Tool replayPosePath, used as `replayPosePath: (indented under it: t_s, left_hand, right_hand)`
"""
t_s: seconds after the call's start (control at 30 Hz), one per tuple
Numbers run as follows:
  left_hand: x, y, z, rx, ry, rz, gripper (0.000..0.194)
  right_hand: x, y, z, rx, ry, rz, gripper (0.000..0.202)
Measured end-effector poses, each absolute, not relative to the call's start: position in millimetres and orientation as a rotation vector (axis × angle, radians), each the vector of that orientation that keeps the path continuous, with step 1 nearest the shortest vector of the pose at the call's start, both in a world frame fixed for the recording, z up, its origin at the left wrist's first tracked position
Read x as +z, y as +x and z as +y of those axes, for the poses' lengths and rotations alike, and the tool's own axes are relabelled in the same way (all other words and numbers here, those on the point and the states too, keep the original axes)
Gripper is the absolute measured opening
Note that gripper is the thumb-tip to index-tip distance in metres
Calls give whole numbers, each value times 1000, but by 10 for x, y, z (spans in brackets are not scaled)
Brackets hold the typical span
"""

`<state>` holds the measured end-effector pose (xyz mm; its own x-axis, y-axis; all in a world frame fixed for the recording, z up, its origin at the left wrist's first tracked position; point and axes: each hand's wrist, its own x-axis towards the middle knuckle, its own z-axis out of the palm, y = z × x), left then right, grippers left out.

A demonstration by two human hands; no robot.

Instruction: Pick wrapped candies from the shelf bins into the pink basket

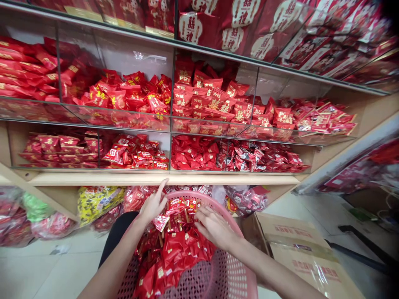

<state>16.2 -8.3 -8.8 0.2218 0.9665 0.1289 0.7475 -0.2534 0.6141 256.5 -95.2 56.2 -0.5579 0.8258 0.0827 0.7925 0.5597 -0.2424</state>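
Observation:
A pink perforated basket (237,265) stands below the shelf front, holding many small red wrapped packets (177,249) with gold marks. My left hand (154,205) is at the basket's far left rim, its index finger stretched toward the wooden shelf edge and the other fingers loosely bent; nothing shows in it. Close by it lies a shiny red-and-white packet (161,222). Over the packets at the basket's right side, my right hand (215,226) has its fingers bent down and together. Its fingertips touch the pile, and what they hold is partly hidden.
Glass-fronted shelf compartments hold red packets (215,99) ahead, above a wooden ledge (93,178). Plastic bags of goods, one yellow (99,203), lie underneath. Cardboard boxes (299,249) stand at the right. A dark-clothed knee (120,232) is left of the basket.

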Motion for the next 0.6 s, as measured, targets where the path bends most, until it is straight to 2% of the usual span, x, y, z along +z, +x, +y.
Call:
replayPosePath:
  t_s: [0.23, 0.43, 0.6]
  left_hand:
    - [-78, 150, -87, 704, 2086, 1574, 67]
    - [-67, 152, -88, 677, 2071, 1592, 67]
    - [-70, 157, -85, 692, 2078, 1577, 66]
  right_hand:
    - [774, 2386, -667, 163, -1280, -2498, 14]
    - [1175, 2645, 22, -38, -1466, -2154, 16]
    - [1398, 2523, 415, -59, -1669, -2096, 17]
